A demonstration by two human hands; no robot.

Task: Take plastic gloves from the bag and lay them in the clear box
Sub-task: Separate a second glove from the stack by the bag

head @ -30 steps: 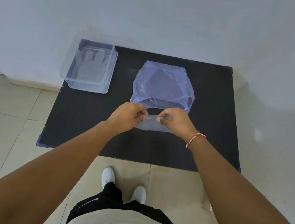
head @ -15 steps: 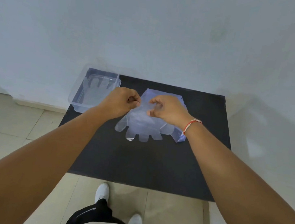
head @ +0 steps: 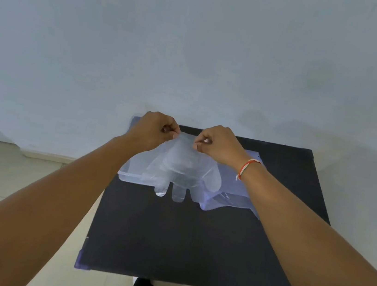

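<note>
Above the far-left part of the black mat [head: 192, 245], both hands hold one plastic glove [head: 179, 168] by its cuff edge: the left hand [head: 153, 130] pinches the left corner between thumb and forefinger, the right hand [head: 218, 144] pinches the right corner, remaining fingers curled in. Glove hangs spread between the two pinches, long axis running from the cuff at the far side down toward the person, its fingers pointing at the near edge of the mat. Clear box [head: 127, 175] lies directly beneath and partly behind the glove; only its near-left rim and a strip of wall show, the rest masked by the film and the left forearm. Glove fingers overhang the box's near rim, so the sheet sits slightly too far toward the person. Judgement: lowering calls for a small shift away from the body. Left hand is the nearer one to the box. Bag [head: 231, 192] lies just right of the box, touching or overlapping it; cannot tell which. It crowds the right side.
</note>
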